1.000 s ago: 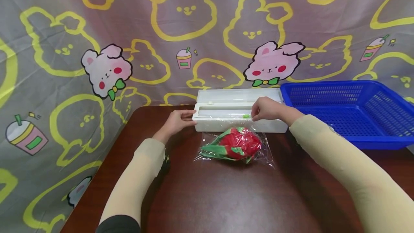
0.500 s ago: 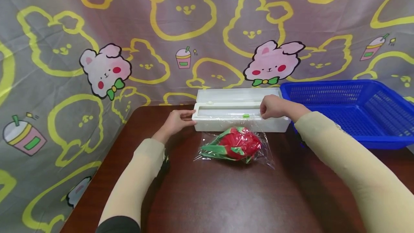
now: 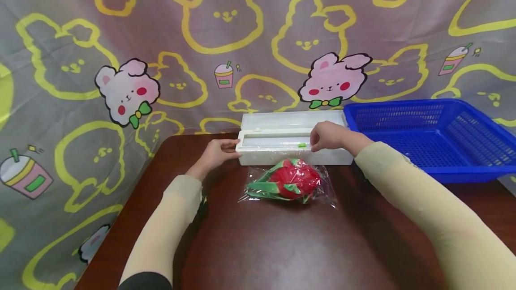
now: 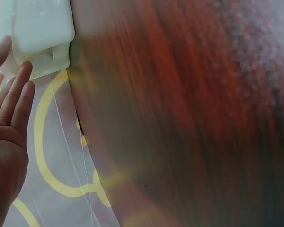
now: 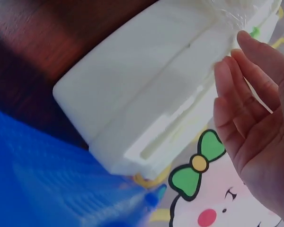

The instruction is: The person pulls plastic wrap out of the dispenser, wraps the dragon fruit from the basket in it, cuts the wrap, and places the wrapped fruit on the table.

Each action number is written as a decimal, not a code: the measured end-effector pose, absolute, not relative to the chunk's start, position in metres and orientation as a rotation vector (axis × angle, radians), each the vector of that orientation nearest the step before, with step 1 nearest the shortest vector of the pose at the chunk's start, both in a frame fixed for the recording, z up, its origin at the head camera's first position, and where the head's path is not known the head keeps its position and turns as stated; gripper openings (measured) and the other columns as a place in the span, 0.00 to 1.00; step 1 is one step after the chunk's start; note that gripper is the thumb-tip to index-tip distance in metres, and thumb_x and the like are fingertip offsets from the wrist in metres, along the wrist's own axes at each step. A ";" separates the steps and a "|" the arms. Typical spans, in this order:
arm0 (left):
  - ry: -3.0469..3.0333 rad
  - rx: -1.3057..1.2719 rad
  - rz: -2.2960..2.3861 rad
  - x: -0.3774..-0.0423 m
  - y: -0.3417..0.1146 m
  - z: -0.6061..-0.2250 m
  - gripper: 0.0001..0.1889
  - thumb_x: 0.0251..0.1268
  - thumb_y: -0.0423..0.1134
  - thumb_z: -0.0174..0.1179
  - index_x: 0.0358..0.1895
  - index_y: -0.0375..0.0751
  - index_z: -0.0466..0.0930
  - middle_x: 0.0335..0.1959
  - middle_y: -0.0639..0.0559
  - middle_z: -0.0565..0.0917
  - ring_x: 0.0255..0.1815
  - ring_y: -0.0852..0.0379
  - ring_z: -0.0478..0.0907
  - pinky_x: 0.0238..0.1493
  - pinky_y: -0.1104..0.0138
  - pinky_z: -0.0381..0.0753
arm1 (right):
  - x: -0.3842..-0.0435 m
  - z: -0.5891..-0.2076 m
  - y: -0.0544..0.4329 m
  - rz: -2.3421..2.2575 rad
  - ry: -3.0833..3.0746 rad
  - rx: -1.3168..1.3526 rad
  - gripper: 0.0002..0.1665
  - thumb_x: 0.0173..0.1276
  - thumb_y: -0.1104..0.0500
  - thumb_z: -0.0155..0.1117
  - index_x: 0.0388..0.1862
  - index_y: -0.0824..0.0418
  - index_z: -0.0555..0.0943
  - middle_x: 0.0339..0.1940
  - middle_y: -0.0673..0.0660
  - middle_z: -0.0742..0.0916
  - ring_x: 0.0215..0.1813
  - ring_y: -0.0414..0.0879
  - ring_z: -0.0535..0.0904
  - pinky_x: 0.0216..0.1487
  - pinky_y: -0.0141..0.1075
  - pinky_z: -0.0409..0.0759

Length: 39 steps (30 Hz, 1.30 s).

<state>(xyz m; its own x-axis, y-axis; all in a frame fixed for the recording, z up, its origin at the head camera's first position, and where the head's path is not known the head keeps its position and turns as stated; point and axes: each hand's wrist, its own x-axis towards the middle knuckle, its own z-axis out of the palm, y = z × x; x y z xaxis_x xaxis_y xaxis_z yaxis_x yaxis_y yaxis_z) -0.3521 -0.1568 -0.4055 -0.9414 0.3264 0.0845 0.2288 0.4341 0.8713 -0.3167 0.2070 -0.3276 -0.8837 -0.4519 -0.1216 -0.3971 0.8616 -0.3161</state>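
Note:
A white plastic-wrap dispenser [image 3: 334, 158] stands at the back of the table with its lid [image 3: 282, 120] tipped back and a roll inside. My left hand [image 3: 213, 154] rests nearly straight fingers against its left end. In the right wrist view my right hand [image 5: 255, 109] has loosely bent fingers, thumb tip and fingertips slightly apart, beside the clear film. The green cutter slider [image 3: 302, 145] sits just left of that hand on the dispenser's front edge. In front lies a red and green dragon fruit [image 3: 296, 179] wrapped in clear film [image 3: 328, 196].
A blue plastic basket [image 3: 463, 174] stands to the right, against the dispenser's right end. The brown wooden table [image 3: 282, 249] meets a grey cartoon-print cloth [image 3: 266, 66] behind and at the left.
My right hand shifted right along the dispenser's front edge, then came back left beside the slider. The left hand stayed at the dispenser's left end. The head view turned slightly.

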 end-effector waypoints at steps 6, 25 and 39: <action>2.582 0.503 1.532 -0.351 -0.153 -0.405 0.26 0.54 0.33 0.72 0.59 0.35 0.80 0.54 0.41 0.82 0.50 0.49 0.82 0.49 0.62 0.80 | -0.316 -0.332 0.205 -0.438 2.871 -0.662 0.06 0.61 0.61 0.71 0.26 0.61 0.85 0.22 0.50 0.84 0.27 0.44 0.75 0.34 0.39 0.76; 2.586 0.487 1.527 -0.353 -0.148 -0.403 0.26 0.54 0.33 0.72 0.58 0.36 0.80 0.54 0.42 0.82 0.50 0.50 0.82 0.48 0.62 0.81 | -0.311 -0.313 0.219 -0.277 2.823 -0.521 0.05 0.62 0.62 0.67 0.33 0.65 0.85 0.27 0.53 0.85 0.29 0.44 0.80 0.37 0.41 0.79; 2.656 0.524 1.376 -0.351 -0.156 -0.398 0.28 0.54 0.38 0.73 0.60 0.37 0.79 0.55 0.43 0.82 0.54 0.50 0.80 0.52 0.59 0.79 | -0.313 -0.318 0.219 -0.381 2.917 -0.659 0.03 0.60 0.61 0.71 0.30 0.61 0.85 0.29 0.52 0.86 0.34 0.48 0.79 0.42 0.46 0.77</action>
<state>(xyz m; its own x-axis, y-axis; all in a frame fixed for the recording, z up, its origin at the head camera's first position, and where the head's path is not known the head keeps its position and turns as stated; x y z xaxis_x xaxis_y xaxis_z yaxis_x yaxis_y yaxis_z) -0.3508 -0.1562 -0.3980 -0.9353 0.3480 0.0644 0.2534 0.5314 0.8083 -0.3125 0.2189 -0.3184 -0.8968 -0.4373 -0.0673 -0.4053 0.8729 -0.2715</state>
